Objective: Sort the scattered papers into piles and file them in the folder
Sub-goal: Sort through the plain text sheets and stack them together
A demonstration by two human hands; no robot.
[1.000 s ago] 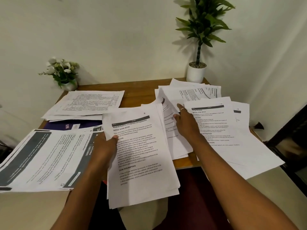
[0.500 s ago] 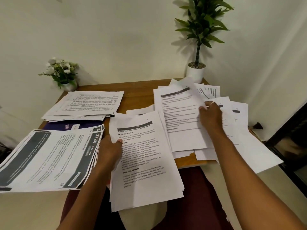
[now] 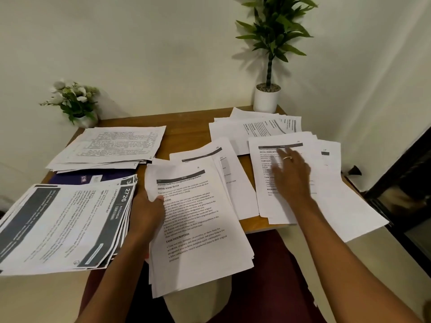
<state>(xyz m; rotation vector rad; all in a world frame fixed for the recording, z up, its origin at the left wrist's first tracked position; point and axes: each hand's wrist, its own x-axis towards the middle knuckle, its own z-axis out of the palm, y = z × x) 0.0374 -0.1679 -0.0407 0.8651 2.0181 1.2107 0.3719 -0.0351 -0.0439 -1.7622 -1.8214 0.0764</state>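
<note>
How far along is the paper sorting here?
Done: two piles at left, dark-banded printed sheets and dense-text white sheets. In hand: left hand grips a white text stack; right hand reaches over scattered white sheets. Left: sorting those, then filing; the dark blue folder lies under piles.

Matt paper sheets (image 3: 200, 220); smooth wood table (image 3: 186, 127)

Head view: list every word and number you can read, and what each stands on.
"2726": dark-banded stack, top sheet.
"Load Dishwasher": same sheet.
"KITCHEN": same sheet.
"INITIAL SCENE SETUP": white stack gripped by the left hand.
"TASK DESCRIPTION": same stack.
"TASK GOAL": sheet under the right hand.
Body text, far-left pile and far-right pile: too small or blurred.
</note>
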